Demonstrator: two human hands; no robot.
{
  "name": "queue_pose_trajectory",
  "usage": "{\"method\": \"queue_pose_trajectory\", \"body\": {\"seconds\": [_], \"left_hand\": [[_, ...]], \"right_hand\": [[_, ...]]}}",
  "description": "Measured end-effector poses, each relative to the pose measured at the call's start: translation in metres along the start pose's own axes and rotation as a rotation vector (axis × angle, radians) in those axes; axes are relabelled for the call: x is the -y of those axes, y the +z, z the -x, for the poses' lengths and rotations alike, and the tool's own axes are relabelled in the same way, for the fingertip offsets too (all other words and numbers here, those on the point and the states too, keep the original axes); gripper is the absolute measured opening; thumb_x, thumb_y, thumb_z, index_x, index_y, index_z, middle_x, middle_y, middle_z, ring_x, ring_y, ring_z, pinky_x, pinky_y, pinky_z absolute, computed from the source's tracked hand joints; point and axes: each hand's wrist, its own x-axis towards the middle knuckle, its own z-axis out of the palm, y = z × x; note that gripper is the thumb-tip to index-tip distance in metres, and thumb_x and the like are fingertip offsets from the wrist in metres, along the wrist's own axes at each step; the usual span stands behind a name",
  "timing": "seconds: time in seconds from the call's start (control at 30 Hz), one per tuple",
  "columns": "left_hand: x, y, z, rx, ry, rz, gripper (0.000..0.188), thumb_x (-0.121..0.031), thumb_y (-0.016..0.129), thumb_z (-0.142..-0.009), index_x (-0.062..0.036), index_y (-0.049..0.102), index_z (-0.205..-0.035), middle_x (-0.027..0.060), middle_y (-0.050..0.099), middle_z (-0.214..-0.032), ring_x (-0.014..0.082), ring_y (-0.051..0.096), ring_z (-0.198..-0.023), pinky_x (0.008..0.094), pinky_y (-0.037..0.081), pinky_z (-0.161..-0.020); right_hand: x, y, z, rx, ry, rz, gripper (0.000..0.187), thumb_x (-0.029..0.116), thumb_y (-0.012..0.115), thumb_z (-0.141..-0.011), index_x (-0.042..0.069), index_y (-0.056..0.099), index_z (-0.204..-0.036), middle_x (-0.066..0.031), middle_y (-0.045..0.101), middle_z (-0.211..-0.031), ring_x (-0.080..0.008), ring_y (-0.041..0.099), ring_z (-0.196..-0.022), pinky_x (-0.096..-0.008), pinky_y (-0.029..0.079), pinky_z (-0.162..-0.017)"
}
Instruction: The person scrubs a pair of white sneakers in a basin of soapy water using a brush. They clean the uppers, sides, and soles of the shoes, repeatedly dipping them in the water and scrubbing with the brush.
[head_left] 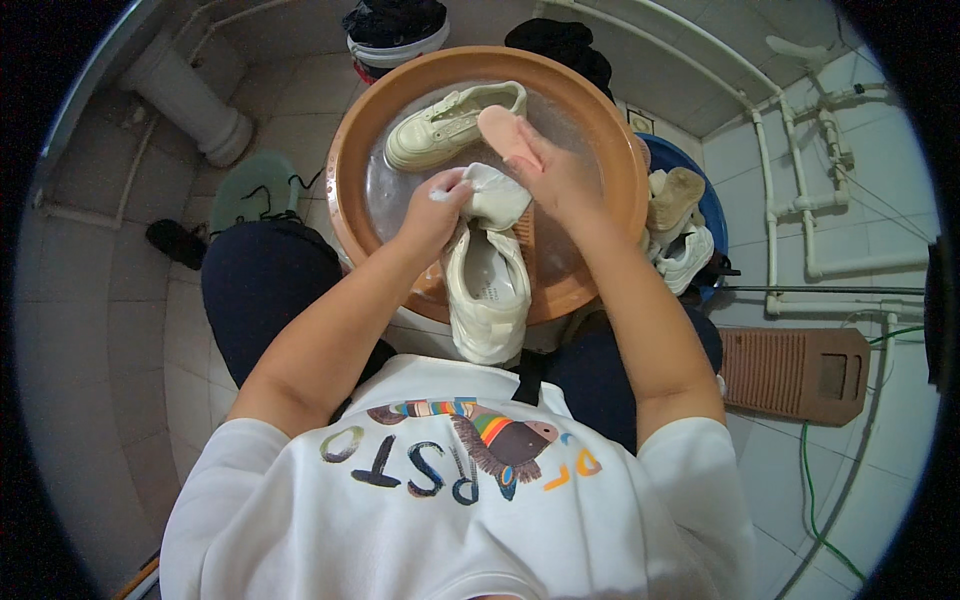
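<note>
hands (430, 210) (556, 180), left holding white shoe's tongue (500, 205), right holding pink tool (500, 133), shirt lettering (424, 470), insole print (490, 292)

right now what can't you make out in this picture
All in the head view:
Underside of the pink oval-ended tool: faces away, its near end covered by the right hand.
Toe of the nearer sneaker: hidden behind its raised tongue and the left hand.
Ridged board in the brown basin: mostly hidden by that sneaker.
Insole marks: too small.
</note>
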Motion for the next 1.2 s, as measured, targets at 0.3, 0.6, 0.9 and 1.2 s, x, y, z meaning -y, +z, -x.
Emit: {"method": "queue_pose_trajectory", "body": {"seconds": [0.3,0.6,0.9,1.2], "left_hand": [[0.003,0.003,-0.004,-0.016,-0.014,0.004,0.027,-0.011,0.052,-0.084,0.0026,0.059,-0.107,0.0051,0.061,-0.095,0.0114,0.054,-0.086,0.024,0.042,-0.078],[0.002,0.002,0.001,-0.033,-0.012,0.06,0.027,-0.013,0.053,-0.083,0.0024,0.06,-0.104,0.0046,0.06,-0.093,0.0111,0.054,-0.085,0.0241,0.042,-0.076],[0.012,-0.003,-0.004,-0.053,-0.041,0.105,0.028,-0.017,0.055,-0.085,0.0027,0.058,-0.106,0.0071,0.06,-0.097,0.0131,0.055,-0.087,0.0258,0.043,-0.079],[-0.004,-0.007,0.002,0.039,-0.188,0.027,0.032,-0.019,0.06,-0.083,0.0011,0.057,-0.107,0.0065,0.06,-0.097,0.012,0.055,-0.086,0.025,0.043,-0.08]], "right_hand": [[0.013,0.001,0.011,0.034,-0.065,0.083,0.05,0.049,0.047,-0.085,0.034,0.04,-0.132,-0.0191,0.063,-0.095,-0.0369,0.06,-0.087,-0.043,0.047,-0.075],[-0.001,0.001,0.004,-0.038,0.052,-0.012,0.053,0.044,0.052,-0.085,0.025,0.041,-0.133,-0.0203,0.06,-0.105,-0.0365,0.058,-0.096,-0.0386,0.045,-0.084],[0.023,-0.002,0.017,0.072,0.043,0.073,0.051,0.046,0.051,-0.086,0.028,0.04,-0.133,-0.0204,0.061,-0.103,-0.0376,0.059,-0.095,-0.0409,0.046,-0.08],[0.02,-0.002,0.023,0.095,0.048,0.047,0.052,0.05,0.051,-0.085,0.031,0.041,-0.132,-0.0233,0.06,-0.104,-0.0366,0.059,-0.095,-0.0382,0.046,-0.081]]}}
